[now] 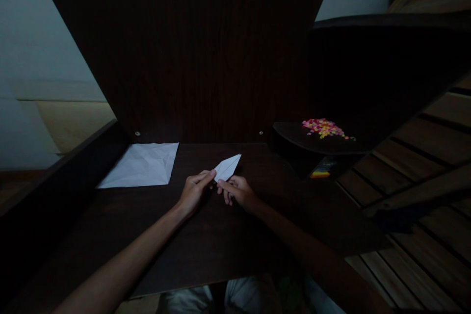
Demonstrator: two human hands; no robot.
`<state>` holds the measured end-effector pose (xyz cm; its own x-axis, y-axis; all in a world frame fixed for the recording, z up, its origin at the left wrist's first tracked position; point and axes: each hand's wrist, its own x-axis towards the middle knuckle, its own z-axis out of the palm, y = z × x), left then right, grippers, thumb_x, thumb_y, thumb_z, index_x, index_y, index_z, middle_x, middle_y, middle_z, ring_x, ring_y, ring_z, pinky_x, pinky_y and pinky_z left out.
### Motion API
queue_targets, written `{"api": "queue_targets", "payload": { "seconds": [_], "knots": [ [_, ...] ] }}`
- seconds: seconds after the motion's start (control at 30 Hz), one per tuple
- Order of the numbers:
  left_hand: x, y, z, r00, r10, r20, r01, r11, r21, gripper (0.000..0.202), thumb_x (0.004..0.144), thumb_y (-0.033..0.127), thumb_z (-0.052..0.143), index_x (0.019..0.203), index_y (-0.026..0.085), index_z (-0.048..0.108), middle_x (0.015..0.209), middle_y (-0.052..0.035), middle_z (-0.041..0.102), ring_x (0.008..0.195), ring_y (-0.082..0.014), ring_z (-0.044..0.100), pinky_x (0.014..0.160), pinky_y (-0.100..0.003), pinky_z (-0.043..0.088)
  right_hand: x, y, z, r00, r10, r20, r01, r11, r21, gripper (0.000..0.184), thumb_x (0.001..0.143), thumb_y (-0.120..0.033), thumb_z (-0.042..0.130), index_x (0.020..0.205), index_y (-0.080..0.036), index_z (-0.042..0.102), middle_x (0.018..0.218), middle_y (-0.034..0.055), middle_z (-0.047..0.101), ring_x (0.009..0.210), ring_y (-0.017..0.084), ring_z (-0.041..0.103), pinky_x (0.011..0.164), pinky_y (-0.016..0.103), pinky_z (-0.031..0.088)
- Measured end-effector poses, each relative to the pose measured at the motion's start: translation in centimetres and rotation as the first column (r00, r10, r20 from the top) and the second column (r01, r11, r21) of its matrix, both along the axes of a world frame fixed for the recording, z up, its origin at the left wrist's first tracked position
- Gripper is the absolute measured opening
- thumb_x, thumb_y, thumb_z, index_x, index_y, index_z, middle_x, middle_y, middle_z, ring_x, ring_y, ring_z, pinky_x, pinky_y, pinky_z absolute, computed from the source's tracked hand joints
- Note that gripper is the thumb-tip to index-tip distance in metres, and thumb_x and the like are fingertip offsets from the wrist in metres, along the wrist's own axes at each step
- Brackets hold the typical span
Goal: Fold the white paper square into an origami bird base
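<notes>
A small folded white paper (228,168), pointed at its upper right end, is held between both hands above the dark desk. My left hand (195,189) pinches its left edge, thumb on top. At its lower edge my right hand (238,191) grips it with the thumb on top and the fingers curled beneath. The fingers under the paper are partly hidden. Off to the left of my hands, a larger creased white sheet (142,164) lies on the desk.
The dark wooden desk (176,255) has an upright back panel (206,59) and a raised left side board (73,162). To the right, a rounded shelf (294,138) carries a heap of small colourful pieces (324,128). Below it lies a yellow-orange item (320,174).
</notes>
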<state>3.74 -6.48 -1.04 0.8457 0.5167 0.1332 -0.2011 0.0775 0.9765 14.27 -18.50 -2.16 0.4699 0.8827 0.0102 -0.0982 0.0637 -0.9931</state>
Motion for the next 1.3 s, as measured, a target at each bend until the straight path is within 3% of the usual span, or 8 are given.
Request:
{"api": "queue_targets", "payload": {
  "seconds": [0.07, 0.17, 0.27, 0.53, 0.73, 0.93, 1.1, 1.3],
  "knots": [
    [0.1, -0.1, 0.0, 1.0, -0.019, -0.007, 0.018, 0.997, -0.069, 0.03, 0.078, 0.04, 0.066, 0.068, 0.011, 0.07, 0.069, -0.0045, 0.061, 0.066, -0.014, 0.053, 0.063, -0.026, 0.042, 0.2, -0.1, 0.1, 1.0, -0.013, -0.014, 0.013, 1.0, 0.013, 0.036, 0.074, -0.049, 0.066, 0.077, -0.013, 0.059, 0.062, 0.0002, 0.061, 0.036, 0.007, 0.05, 0.031, 0.018, 0.034],
    [0.0, -0.2, 0.4, 0.999, -0.029, 0.022, 0.032, 0.986, -0.165, 0.03, 0.079, 0.034, 0.064, 0.096, 0.01, 0.07, 0.073, -0.0061, 0.065, 0.068, -0.0157, 0.058, 0.063, -0.026, 0.043, 0.6, -0.3, 0.5, 0.998, -0.029, -0.062, 0.029, 1.0, 0.005, 0.032, 0.073, -0.044, 0.066, 0.072, -0.014, 0.058, 0.055, -0.0019, 0.058, 0.035, 0.007, 0.048, 0.031, 0.017, 0.031],
    [-0.3, -0.2, 0.8, 0.997, -0.062, 0.056, 0.069, 0.987, -0.146, 0.037, 0.076, 0.028, 0.064, 0.111, 0.013, 0.062, 0.076, -0.0055, 0.068, 0.072, -0.0178, 0.062, 0.067, -0.028, 0.046, 0.8, -0.5, 0.7, 0.994, -0.036, -0.104, 0.036, 0.999, -0.002, 0.028, 0.072, -0.041, 0.065, 0.069, -0.014, 0.057, 0.051, -0.0035, 0.055, 0.033, 0.006, 0.045, 0.031, 0.017, 0.03],
    [-0.5, -0.2, 1.0, 0.999, -0.042, -0.008, 0.042, 0.998, -0.039, 0.032, 0.07, 0.031, 0.075, 0.094, 0.014, 0.063, 0.072, -0.0028, 0.068, 0.069, -0.0171, 0.065, 0.071, -0.029, 0.049, 0.9, -0.6, 0.4, 0.99, 0.031, -0.137, -0.032, 0.999, -0.008, 0.027, 0.073, -0.041, 0.065, 0.069, -0.015, 0.057, 0.049, -0.0048, 0.051, 0.034, 0.006, 0.042, 0.032, 0.018, 0.029],
    [-0.5, -0.1, 0.9, 0.999, -0.024, -0.021, 0.024, 0.999, 0.024, 0.034, 0.069, 0.032, 0.076, 0.093, 0.016, 0.058, 0.062, 0.002, 0.064, 0.062, -0.0149, 0.064, 0.063, -0.025, 0.047, 0.9, -0.9, 0.6, 0.999, 0.034, -0.027, -0.034, 0.999, 0.003, 0.031, 0.072, -0.042, 0.068, 0.068, -0.015, 0.054, 0.048, -0.0062, 0.049, 0.034, 0.005, 0.04, 0.034, 0.019, 0.027],
    [-0.6, 0.0, 1.0, 1.0, -0.012, -0.007, 0.013, 0.998, 0.053, 0.043, 0.068, 0.036, 0.077, 0.099, 0.017, 0.055, 0.067, 0.0008, 0.066, 0.066, -0.0174, 0.067, 0.067, -0.028, 0.05, 1.1, -0.8, 0.4, 0.99, -0.064, 0.125, 0.06, 0.998, 0.034, 0.033, 0.075, -0.043, 0.067, 0.064, -0.016, 0.052, 0.053, -0.0035, 0.054, 0.037, 0.005, 0.044, 0.035, 0.018, 0.03],
    [-0.7, -0.3, 1.1, 1.0, 0.02, 0.022, -0.022, 0.994, 0.11, 0.039, 0.073, 0.035, 0.073, 0.101, 0.017, 0.053, 0.075, -0.0013, 0.068, 0.072, -0.0174, 0.067, 0.073, -0.03, 0.05, 1.1, -0.4, 0.1, 0.974, -0.162, 0.156, 0.143, 0.982, 0.127, 0.031, 0.076, -0.045, 0.066, 0.081, -0.018, 0.052, 0.064, -0.0028, 0.059, 0.04, 0.007, 0.049, 0.032, 0.017, 0.035],
    [-0.5, -0.5, 0.9, 0.998, 0.024, 0.058, -0.033, 0.987, 0.156, 0.032, 0.075, 0.033, 0.071, 0.098, 0.017, 0.054, 0.081, -0.0031, 0.068, 0.074, -0.0159, 0.067, 0.074, -0.029, 0.05, 0.8, -0.3, 0.1, 0.954, -0.258, 0.153, 0.217, 0.946, 0.239, 0.041, 0.078, -0.041, 0.065, 0.107, -0.022, 0.043, 0.068, -0.0046, 0.059, 0.04, 0.008, 0.051, 0.031, 0.016, 0.036]
  ]
}}
